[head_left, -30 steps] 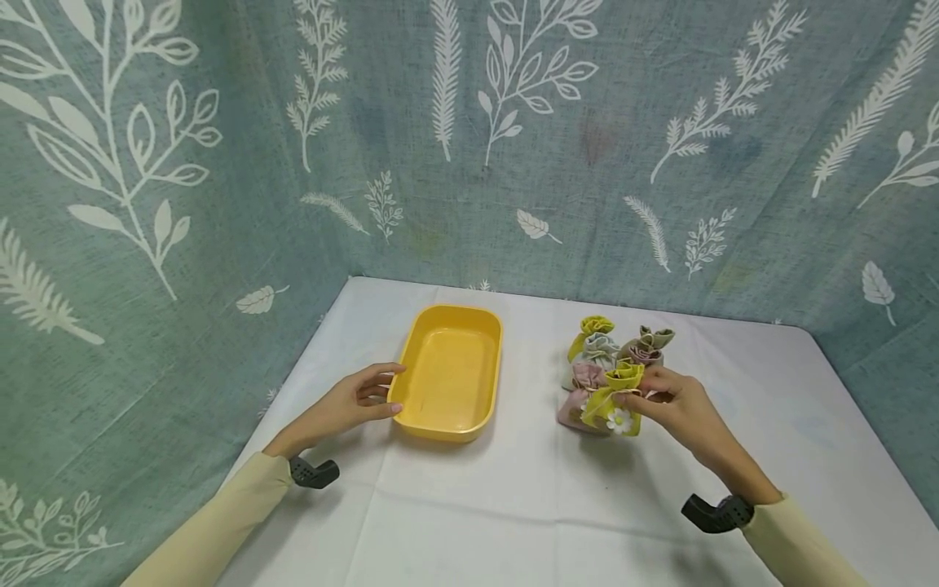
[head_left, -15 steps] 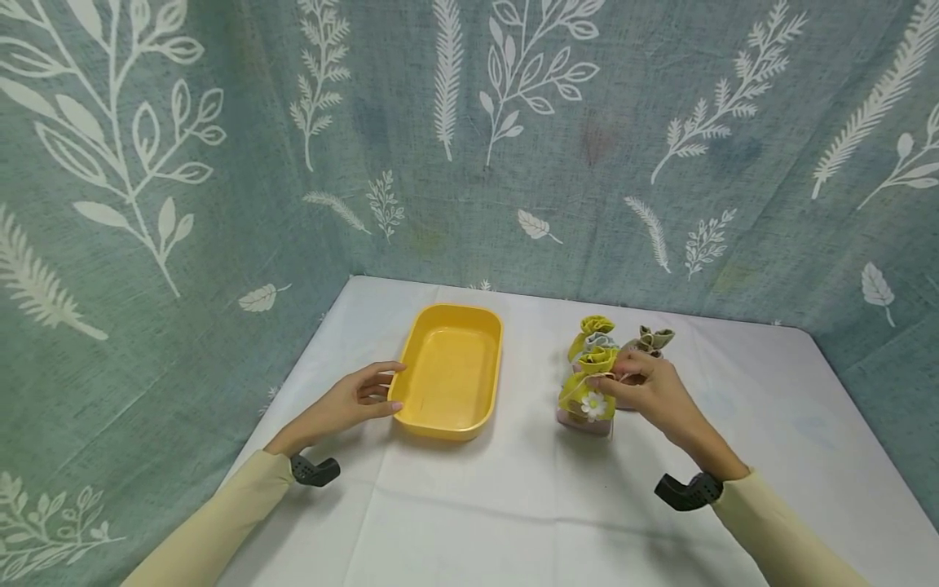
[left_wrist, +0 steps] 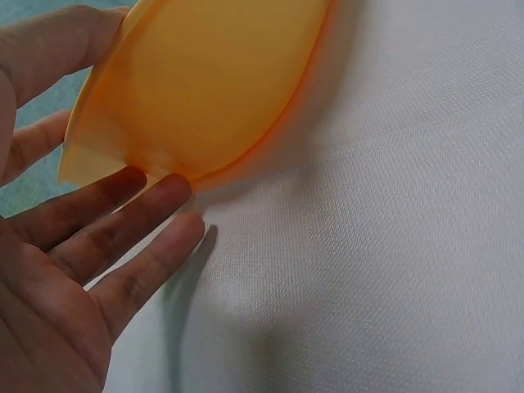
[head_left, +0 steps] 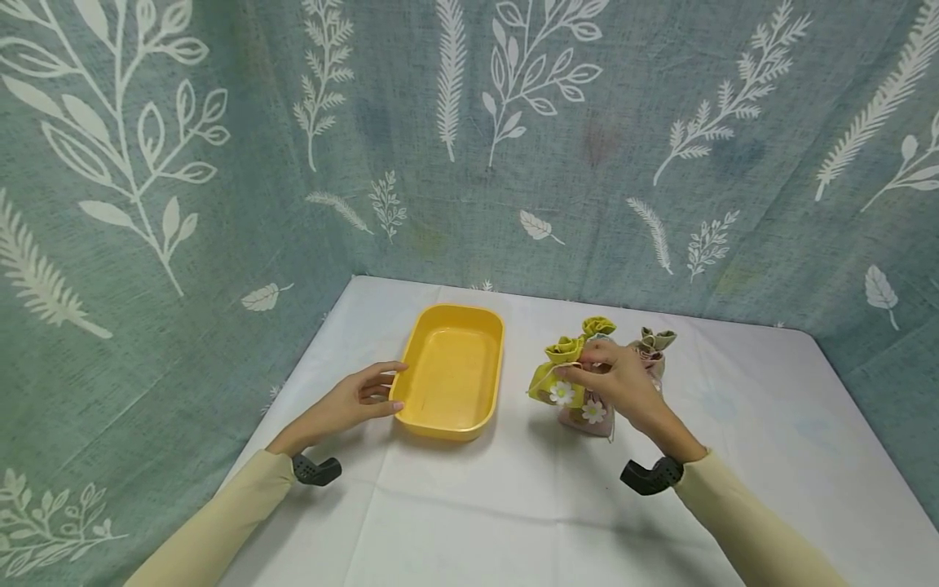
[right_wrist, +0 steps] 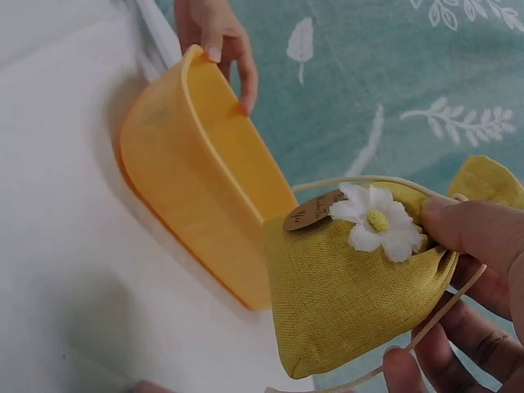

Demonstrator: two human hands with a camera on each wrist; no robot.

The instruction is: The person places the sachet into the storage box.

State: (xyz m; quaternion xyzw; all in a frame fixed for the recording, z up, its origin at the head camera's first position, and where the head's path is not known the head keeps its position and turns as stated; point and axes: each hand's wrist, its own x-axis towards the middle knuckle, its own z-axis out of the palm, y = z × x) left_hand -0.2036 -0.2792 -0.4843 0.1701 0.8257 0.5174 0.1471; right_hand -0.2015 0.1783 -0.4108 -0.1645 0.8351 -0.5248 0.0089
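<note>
Right of the yellow tray, near but apart, the right hand pinches a yellow pouch by its neck, body toward the tray. The tray's long axis runs away from the person; the left hand, fingers spread, touches its left rim.

My drawstring pouch is yellow, its flower white with a yellow centre; the tray orange-yellow, my sleeves cream, the tablecloth white, the curtain teal with white leaves.
</note>
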